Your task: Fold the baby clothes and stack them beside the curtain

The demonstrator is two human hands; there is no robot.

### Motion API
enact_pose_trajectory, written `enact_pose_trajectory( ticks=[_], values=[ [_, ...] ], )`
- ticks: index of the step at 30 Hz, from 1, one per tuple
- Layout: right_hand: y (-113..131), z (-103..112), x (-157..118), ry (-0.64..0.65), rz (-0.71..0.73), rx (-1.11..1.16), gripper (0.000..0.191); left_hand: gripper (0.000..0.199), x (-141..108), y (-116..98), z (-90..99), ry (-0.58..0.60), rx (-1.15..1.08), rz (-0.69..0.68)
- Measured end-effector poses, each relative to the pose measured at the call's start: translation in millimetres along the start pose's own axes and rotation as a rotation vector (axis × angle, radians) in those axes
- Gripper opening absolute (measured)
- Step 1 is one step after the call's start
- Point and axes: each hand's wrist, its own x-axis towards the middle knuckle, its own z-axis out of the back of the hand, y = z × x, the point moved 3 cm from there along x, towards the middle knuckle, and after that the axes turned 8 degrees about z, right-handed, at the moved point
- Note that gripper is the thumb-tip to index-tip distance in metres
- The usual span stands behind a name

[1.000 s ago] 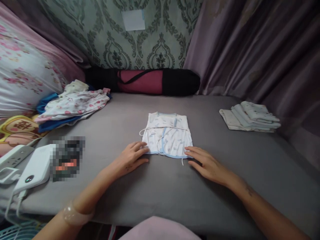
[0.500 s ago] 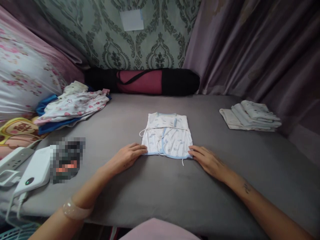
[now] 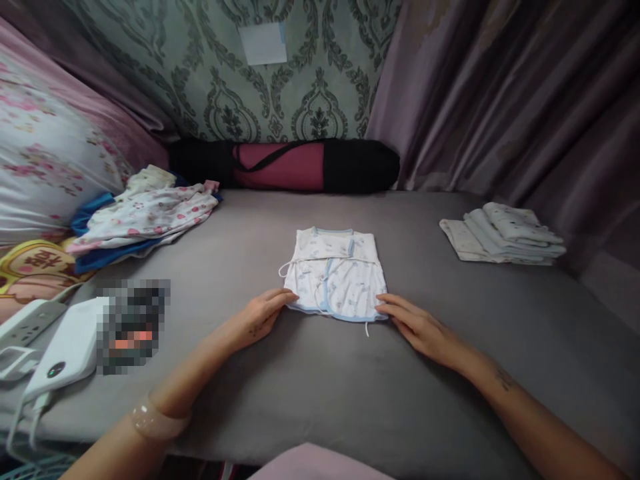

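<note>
A small white baby shirt (image 3: 345, 283) with a faint blue print, blue trim and thin ties lies front side up, its hem towards me. My left hand (image 3: 263, 317) is at the left hem corner, fingers together and closed on the cloth; the thumb is mostly hidden. At the right hem corner, my right hand (image 3: 420, 333) has its fingertips over the edge and its thumb side tucked low, closed on the cloth. No sleeves show at the shirt's sides. One loose tie hangs past the hem near my right fingers.
A stack of folded cloths (image 3: 505, 233) sits at the right on the grey sheet (image 3: 310, 387). To the left are a heap of clothes (image 3: 150, 213), a white power bank (image 3: 67, 347), a power strip (image 3: 30, 320) and a blurred-out item. A long black-and-red bag (image 3: 280, 167) lies along the wall.
Both hands stay at the hem corners. My left fingertips have shifted slightly inward over the cloth, and the hem's left part looks a little bent. The view has tilted slightly.
</note>
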Motion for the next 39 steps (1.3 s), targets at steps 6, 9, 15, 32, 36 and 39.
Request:
enact_pose_trajectory(
  ticks=[6, 9, 15, 32, 36, 39],
  values=[
    [-6, -4, 1, -0.122, -0.047, 0.003, 0.042, 0.026, 6, -6, -1.1, -0.033, 0.030, 0.052],
    [-2, -4, 6, -0.166, -0.031, -0.035, 0.039, 0.020, 10, -13, 2.2, -0.027, 0.071, 0.050],
    [5, 6, 19, -0.231, 0.064, -0.068, 0.028, 0.021, 18, -14, 12.2, -0.120, 0.131, -0.016],
    [-25, 47, 88, -0.604, 0.019, -0.142, 0.020, 0.018, 90, 1, 36.1, -0.583, 0.164, 0.074],
    [-41, 55, 105, -0.654, -0.049, -0.163, 0.018, 0.020, 115, 13, 41.7, -0.597, 0.133, 0.136],
    [-64, 54, 120, -0.644, -0.135, -0.174, 0.019, 0.020, 136, 31, 41.3, -0.561, 0.101, 0.200]
  ],
)
